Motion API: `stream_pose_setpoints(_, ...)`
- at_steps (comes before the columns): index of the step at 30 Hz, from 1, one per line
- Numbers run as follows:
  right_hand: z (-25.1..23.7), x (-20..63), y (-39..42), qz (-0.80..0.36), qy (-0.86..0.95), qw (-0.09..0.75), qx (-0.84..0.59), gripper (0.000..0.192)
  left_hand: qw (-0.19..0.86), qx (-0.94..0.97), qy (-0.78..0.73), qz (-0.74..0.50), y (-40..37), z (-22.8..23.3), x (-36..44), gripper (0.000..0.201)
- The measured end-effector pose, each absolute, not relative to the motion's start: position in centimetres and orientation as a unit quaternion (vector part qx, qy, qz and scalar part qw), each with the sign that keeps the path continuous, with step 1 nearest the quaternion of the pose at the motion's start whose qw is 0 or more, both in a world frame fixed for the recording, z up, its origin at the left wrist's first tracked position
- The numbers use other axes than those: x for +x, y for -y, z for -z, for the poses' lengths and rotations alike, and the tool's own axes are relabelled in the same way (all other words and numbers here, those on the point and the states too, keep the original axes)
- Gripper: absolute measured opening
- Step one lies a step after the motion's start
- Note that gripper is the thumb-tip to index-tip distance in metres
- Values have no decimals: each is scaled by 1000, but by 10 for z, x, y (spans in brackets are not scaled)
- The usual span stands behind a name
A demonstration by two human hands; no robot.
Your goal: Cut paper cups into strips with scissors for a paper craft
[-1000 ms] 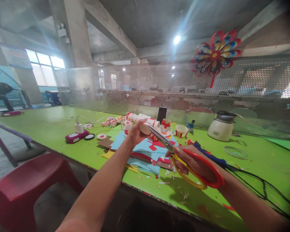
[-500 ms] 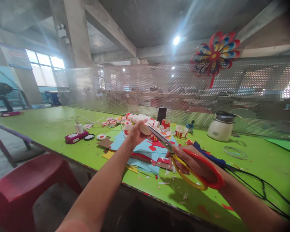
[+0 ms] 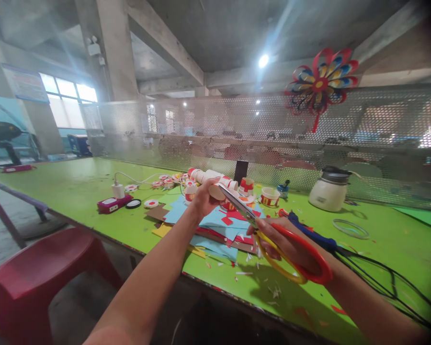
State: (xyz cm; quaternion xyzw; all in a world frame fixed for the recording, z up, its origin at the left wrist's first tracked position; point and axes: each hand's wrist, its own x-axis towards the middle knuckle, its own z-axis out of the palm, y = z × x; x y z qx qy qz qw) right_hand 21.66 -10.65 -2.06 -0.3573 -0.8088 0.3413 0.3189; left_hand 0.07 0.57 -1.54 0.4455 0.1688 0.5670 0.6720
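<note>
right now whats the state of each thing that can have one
left hand: gripping paper cup
right hand: in scissors handles
scissors: blades at the cup, nearly closed
white pot: lid on
charger: plugged into power strip

Long bright-green tabletop [image 3: 75, 184], scattered paper snippets near front edge. On it: pile of blue, red and brown paper sheets [image 3: 215, 227] at centre; magenta power strip with white plug [image 3: 114, 201] to the left; small red-and-white paper discs [image 3: 151, 203] nearby; white electric pot with dark lid [image 3: 331, 190] at right; black cables [image 3: 380, 278]; thin grey ring [image 3: 350, 227].
</note>
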Motion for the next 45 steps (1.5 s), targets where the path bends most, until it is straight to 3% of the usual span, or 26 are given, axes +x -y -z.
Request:
stream_pose_setpoints(14,15,218,108,-385,812,304,-316,59,647,409,-134,-630,-11,15,-7,30)
stream_pose_setpoints(25,23,233,98,-608,691,319,-226,48,722,396,-117,-556,-7,14,-9,24)
stream_pose_setpoints(28,20,234,100,-593,715,302,-214,49,734,409,-114,-530,-7,14,-12,22)
stream_pose_setpoints(34,19,232,102,-548,761,258,-233,52,680,568,-75,-458,-8,13,-14,42)
stream_pose_setpoints(45,24,233,103,-591,722,267,-241,52,665,567,-110,-473,-8,11,-12,34)
